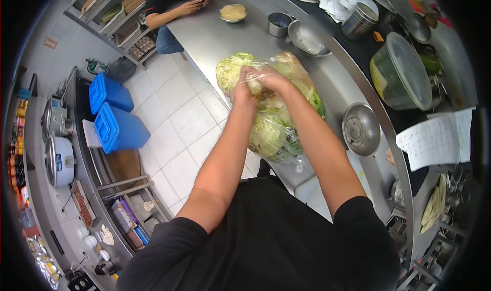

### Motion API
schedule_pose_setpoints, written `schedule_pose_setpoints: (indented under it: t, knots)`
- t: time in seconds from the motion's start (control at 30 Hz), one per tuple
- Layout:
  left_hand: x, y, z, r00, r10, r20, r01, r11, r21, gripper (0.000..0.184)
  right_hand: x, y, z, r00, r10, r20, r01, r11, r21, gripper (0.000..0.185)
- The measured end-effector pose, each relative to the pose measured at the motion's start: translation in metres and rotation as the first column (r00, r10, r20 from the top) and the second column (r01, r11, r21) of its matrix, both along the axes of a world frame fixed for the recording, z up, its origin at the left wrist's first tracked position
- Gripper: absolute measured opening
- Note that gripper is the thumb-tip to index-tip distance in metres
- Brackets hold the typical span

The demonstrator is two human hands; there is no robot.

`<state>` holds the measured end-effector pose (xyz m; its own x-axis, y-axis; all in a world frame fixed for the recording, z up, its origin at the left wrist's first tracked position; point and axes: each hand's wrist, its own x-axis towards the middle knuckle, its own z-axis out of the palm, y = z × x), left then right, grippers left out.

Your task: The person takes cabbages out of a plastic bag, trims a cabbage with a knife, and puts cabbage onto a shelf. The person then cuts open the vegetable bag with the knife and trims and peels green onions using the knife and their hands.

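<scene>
The thin plastic could tear if the fingers pull hard, or leafy heads [267,130] could tumble over the nearby counter [204,32] edge if the bag's weight shifts toward nine o'clock. Left hand [244,90] and right hand [272,81] sit close together at twelve o'clock, curled and nearly closed on the upper part of the clear plastic bag [291,146]; some fingertips are hidden. From the bag, a steel bowl [371,137] lies at four o'clock, a shallow pan [309,44] at one, and a seated person [188,7] at ten-thirty.
</scene>
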<state>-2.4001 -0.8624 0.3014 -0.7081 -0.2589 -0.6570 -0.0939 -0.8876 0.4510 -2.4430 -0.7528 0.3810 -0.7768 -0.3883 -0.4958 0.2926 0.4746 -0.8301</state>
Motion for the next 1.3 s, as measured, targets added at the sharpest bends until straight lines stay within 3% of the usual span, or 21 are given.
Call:
schedule_pose_setpoints:
  t: [0.07,0.1,0.13,0.2,0.23,0.33,0.43,0.53,0.63,0.73,0.77,0.87,0.97,1.13,1.23,1.3]
  knots:
    - [0.009,0.009,0.025,0.991,-0.109,-0.073,0.110,0.994,-0.003,0.110,0.033,0.013,0.027,0.974,-0.036,-0.226,0.059,0.993,0.098,0.078]
    - [0.022,0.014,0.044,0.969,-0.203,-0.137,0.206,0.979,0.004,0.100,0.039,0.019,0.011,0.937,-0.101,-0.334,0.141,0.985,0.096,0.079]
    - [0.035,0.019,0.062,0.936,-0.292,-0.198,0.298,0.954,0.004,0.091,0.051,0.029,0.025,0.950,-0.053,-0.307,0.099,0.986,0.135,0.081]
    - [0.060,0.034,0.101,0.924,-0.369,-0.095,0.363,0.928,-0.080,0.073,0.084,0.051,0.067,0.970,0.039,-0.239,0.010,0.979,0.203,0.085]
    - [0.069,0.039,0.110,0.914,-0.404,-0.043,0.397,0.910,-0.121,0.065,0.095,0.055,0.049,0.930,-0.061,-0.362,0.183,0.932,0.313,0.092]
    - [0.080,0.036,0.102,0.744,-0.655,-0.131,0.626,0.752,-0.205,0.065,0.131,0.075,0.080,0.915,-0.096,-0.393,0.256,0.889,0.379,0.103]
    - [0.096,0.031,0.133,0.594,-0.801,0.072,0.774,0.545,-0.323,0.067,0.141,0.082,0.083,0.852,-0.255,-0.458,0.421,0.853,0.309,0.109]
    - [0.105,0.027,0.154,0.522,-0.847,0.104,0.815,0.458,-0.355,0.070,0.138,0.085,0.066,0.803,-0.369,-0.468,0.489,0.857,0.163,0.110]
    - [0.107,0.023,0.153,0.534,-0.839,0.106,0.820,0.485,-0.304,0.073,0.152,0.090,0.084,0.801,-0.535,-0.269,0.532,0.842,-0.090,0.099]
    - [0.108,0.015,0.152,0.520,-0.846,0.118,0.823,0.459,-0.335,0.074,0.162,0.106,0.068,0.783,-0.621,-0.012,0.589,0.748,-0.306,0.091]
    - [0.107,0.012,0.155,0.505,-0.856,0.107,0.821,0.438,-0.366,0.074,0.170,0.107,0.068,0.753,-0.649,0.109,0.644,0.692,-0.325,0.081]
    - [0.102,0.006,0.157,0.477,-0.875,0.082,0.814,0.406,-0.415,0.072,0.190,0.111,0.046,0.770,-0.564,0.297,0.626,0.579,-0.522,0.087]
    - [0.100,0.005,0.153,0.479,-0.875,0.075,0.821,0.416,-0.390,0.067,0.213,0.102,0.031,0.690,-0.647,0.324,0.695,0.468,-0.547,0.088]
    - [0.121,0.005,0.182,0.449,-0.884,0.126,0.835,0.366,-0.410,0.061,0.253,0.115,0.061,0.618,-0.714,0.330,0.738,0.382,-0.556,0.083]
    - [0.128,0.000,0.180,0.383,-0.923,0.026,0.840,0.337,-0.425,0.062,0.273,0.115,0.078,0.567,-0.772,0.287,0.765,0.366,-0.530,0.079]
    - [0.138,-0.001,0.173,0.403,-0.915,-0.028,0.826,0.377,-0.419,0.064,0.283,0.114,0.083,0.543,-0.808,0.229,0.764,0.362,-0.534,0.076]
